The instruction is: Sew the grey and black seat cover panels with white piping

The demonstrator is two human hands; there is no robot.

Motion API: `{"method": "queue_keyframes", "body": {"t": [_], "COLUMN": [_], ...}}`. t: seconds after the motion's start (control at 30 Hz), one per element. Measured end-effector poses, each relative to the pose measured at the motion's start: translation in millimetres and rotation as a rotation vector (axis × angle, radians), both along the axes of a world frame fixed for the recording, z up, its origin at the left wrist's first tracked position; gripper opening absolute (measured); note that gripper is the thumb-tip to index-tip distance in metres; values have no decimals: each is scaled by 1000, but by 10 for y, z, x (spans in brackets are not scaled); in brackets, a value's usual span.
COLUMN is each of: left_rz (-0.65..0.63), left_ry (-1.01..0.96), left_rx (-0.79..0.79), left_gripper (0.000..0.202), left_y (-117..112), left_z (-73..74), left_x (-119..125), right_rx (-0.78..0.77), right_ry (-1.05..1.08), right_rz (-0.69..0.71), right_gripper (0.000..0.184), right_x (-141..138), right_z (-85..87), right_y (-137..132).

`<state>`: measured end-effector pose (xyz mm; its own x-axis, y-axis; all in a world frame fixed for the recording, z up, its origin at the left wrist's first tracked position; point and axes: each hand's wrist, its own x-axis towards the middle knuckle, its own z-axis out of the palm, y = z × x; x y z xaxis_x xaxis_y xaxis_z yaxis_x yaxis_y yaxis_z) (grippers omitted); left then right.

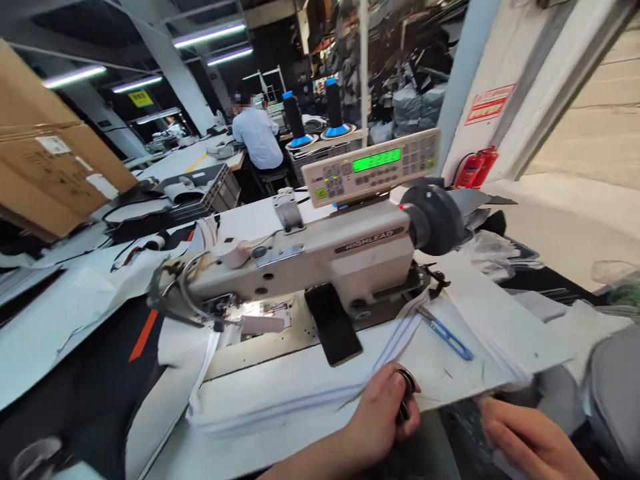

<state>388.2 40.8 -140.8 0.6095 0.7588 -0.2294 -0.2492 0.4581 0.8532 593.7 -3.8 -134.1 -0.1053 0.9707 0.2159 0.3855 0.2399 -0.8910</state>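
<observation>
My left hand (383,417) rests at the front edge of the sewing table, fingers curled round a dark ring-shaped object (407,387). It lies on a stack of long white fabric pieces (300,400) that runs toward the needle of a cream sewing machine (350,260). Below the table edge at lower right, my right hand (525,440) lies flat with fingers stretched out on dark material and holds nothing. A black phone (333,323) leans against the machine's base. Blue-handled snips (445,333) lie on the white fabric, just beyond my left hand.
A control panel with a green display (373,167) sits on top of the machine. Two blue-based thread cones (293,117) stand behind it. A cardboard box (45,167) fills the far left. A person in a light shirt (257,137) sits at a far table. Red fire extinguishers (475,167) stand against the right wall.
</observation>
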Motion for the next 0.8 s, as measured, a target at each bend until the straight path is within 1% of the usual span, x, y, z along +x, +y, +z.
{"method": "queue_keyframes", "body": {"t": [0.07, 0.13, 0.17, 0.2, 0.23, 0.3, 0.37, 0.43, 0.47, 0.53, 0.6, 0.67, 0.7, 0.73, 0.8], "left_rz": [0, 15, 21, 23, 26, 47, 89, 149, 180, 218, 213, 189, 184, 186, 210], "left_ry": [51, 86, 101, 115, 128, 147, 147, 136, 133, 153, 175, 176, 163, 140, 97], "left_rx": [33, 38, 34, 28, 18, -11, -34, -20, 2, 49, 78, 86, 80, 75, 98], "left_gripper": [55, 54, 55, 55, 55, 55, 55, 55, 55, 55, 57, 61, 63, 64, 60], "left_y": [-42, -78, -97, -118, -140, -186, -232, -274, -293, -325, -348, -359, -360, -359, -355], "left_z": [109, 186, 212, 233, 249, 273, 291, 299, 298, 279, 242, 195, 174, 156, 136], "left_x": [-259, -489, -593, -693, -789, -970, -1136, -1280, -1343, -1449, -1541, -1630, -1676, -1724, -1819], "right_rx": [85, 175, 215, 246, 265, 254, 206, 176, 191, 302, 454, 536, 519, 465, 301], "right_ry": [-68, -86, -91, -99, -111, -137, -147, -139, -136, -148, -182, -179, -157, -122, -46], "right_rz": [-49, -90, -69, -18, 60, 226, 322, 346, 335, 282, 224, 198, 184, 151, 13], "right_gripper": [41, 28, 20, 20, 26, 31, 28, 28, 29, 28, 26, 25, 24, 24, 25], "right_x": [-178, -448, -607, -774, -942, -1257, -1520, -1731, -1822, -1983, -2108, -2150, -2119, -2043, -1739], "right_z": [55, 100, 116, 129, 137, 139, 122, 88, 67, 26, -10, -53, -89, -143, -318], "right_y": [31, 128, 186, 241, 289, 349, 365, 354, 344, 316, 283, 252, 246, 251, 303]}}
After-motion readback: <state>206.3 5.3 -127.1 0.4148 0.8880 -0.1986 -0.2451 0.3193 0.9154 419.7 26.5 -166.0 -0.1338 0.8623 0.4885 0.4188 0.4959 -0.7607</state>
